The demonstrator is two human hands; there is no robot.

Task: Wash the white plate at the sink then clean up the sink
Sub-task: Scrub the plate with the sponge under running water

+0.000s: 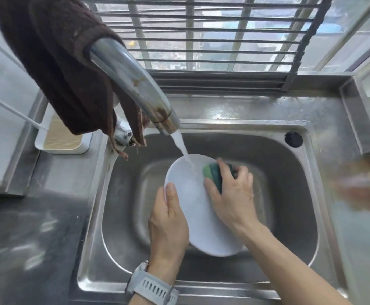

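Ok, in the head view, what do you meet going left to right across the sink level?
White tray on the counter → left hand gripping the white plate → right hand with the green sponge → black sink plug hole.

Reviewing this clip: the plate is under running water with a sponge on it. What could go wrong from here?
1. The left hand holds the wet white plate only at its rim, so it could slip into the sink.
2. Water from the tap strikes the tilted plate and may splash out.
3. The right hand pressing the green sponge could tip the plate.
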